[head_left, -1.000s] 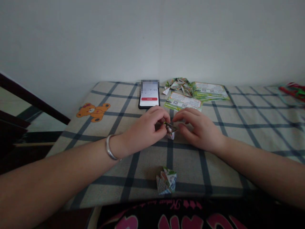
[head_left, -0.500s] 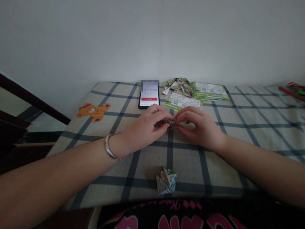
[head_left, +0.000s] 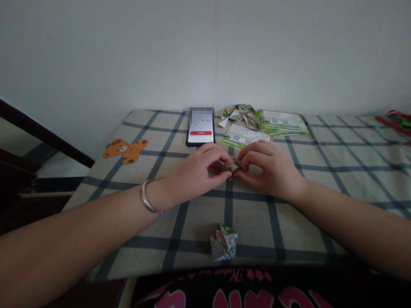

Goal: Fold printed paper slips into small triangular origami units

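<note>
Between my two hands, just above the checked tablecloth, is a small folded paper piece, partly covered by fingers. My left hand, with a silver bangle at the wrist, pinches its left side. On its right side, my right hand grips it between thumb and fingers. Nearer the table's front edge sits another folded paper piece, printed in white, green and orange, touched by neither hand. Beyond my hands lies a flat printed card with green edging.
A phone with a lit screen lies near the wall. Beside it are several folded paper pieces and a stack of printed cards. A bear sticker is at left, red and green items at far right.
The folded paper piece has turned between my fingers and shows more of its surface now. Both hands have shifted only slightly. The other papers and the phone stay in place.
</note>
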Demonstrator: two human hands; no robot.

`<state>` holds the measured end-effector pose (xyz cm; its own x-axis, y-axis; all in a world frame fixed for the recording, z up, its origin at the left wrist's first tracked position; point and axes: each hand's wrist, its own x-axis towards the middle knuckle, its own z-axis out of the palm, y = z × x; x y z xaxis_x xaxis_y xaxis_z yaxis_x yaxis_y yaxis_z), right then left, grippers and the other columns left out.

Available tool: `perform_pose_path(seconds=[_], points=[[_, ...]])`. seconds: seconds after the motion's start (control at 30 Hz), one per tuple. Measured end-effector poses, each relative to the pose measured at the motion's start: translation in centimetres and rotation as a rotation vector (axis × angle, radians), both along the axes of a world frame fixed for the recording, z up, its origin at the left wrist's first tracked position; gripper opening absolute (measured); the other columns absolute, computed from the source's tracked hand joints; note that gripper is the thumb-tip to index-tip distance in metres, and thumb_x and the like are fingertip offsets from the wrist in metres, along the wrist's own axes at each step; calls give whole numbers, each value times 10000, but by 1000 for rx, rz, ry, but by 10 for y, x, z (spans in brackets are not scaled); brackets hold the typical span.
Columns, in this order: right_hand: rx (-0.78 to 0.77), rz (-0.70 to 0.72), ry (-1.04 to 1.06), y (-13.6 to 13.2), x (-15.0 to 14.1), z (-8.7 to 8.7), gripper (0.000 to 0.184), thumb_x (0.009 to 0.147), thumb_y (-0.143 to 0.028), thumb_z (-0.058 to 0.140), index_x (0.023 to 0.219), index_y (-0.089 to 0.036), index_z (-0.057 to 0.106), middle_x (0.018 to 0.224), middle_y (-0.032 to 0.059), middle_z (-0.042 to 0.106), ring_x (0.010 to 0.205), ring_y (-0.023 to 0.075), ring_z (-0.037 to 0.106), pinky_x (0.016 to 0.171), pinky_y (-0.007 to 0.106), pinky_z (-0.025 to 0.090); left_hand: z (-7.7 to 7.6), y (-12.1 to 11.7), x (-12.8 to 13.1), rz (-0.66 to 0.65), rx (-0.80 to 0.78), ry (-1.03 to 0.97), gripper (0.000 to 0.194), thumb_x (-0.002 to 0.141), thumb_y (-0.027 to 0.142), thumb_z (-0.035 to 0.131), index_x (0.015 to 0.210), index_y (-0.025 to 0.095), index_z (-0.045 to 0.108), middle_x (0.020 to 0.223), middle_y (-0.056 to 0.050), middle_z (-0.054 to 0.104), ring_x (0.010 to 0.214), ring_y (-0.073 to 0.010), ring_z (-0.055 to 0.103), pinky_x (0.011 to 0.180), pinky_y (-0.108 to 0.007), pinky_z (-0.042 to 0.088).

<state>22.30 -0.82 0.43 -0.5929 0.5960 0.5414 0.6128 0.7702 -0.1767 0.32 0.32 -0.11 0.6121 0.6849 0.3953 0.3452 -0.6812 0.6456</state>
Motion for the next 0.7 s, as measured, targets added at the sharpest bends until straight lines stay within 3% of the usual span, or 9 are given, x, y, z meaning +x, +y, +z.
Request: perform_pose_path(seconds=[0.17,0.37,0.57,0.7], points=[[-36,2,-33,-1,-4,2,119,799,-235,627,895,-176,589,866,52,660,854,207,573,775,336,463,2,0,0,-11,-31,47,108,828,164,644,926,182,603,1012,-14,538,828,-100,580,746,-240,543],[-19,-101,-152,-4,-9,1,98,785,-247,607,862,-187,616,835,51,653,854,231,560,778,356,421,3,0,2,0,23,72,87,872,186,607,958,185,605,988,-11,568,849,-112,573,762,-256,514],[-67,-135,-205,-10,-11,2,216,820,-414,624,847,-200,609,836,50,653,874,245,562,792,370,396,2,-1,1,-37,147,143,76,909,217,582,970,187,615,981,-15,606,954,-141,563,859,-297,477],[-144,-126,-155,-8,-11,2,145,840,-348,609,847,-203,623,847,40,666,871,223,572,792,347,402,2,0,1,-19,171,180,78,917,219,561,969,184,607,993,-24,611,962,-153,561,859,-311,470]])
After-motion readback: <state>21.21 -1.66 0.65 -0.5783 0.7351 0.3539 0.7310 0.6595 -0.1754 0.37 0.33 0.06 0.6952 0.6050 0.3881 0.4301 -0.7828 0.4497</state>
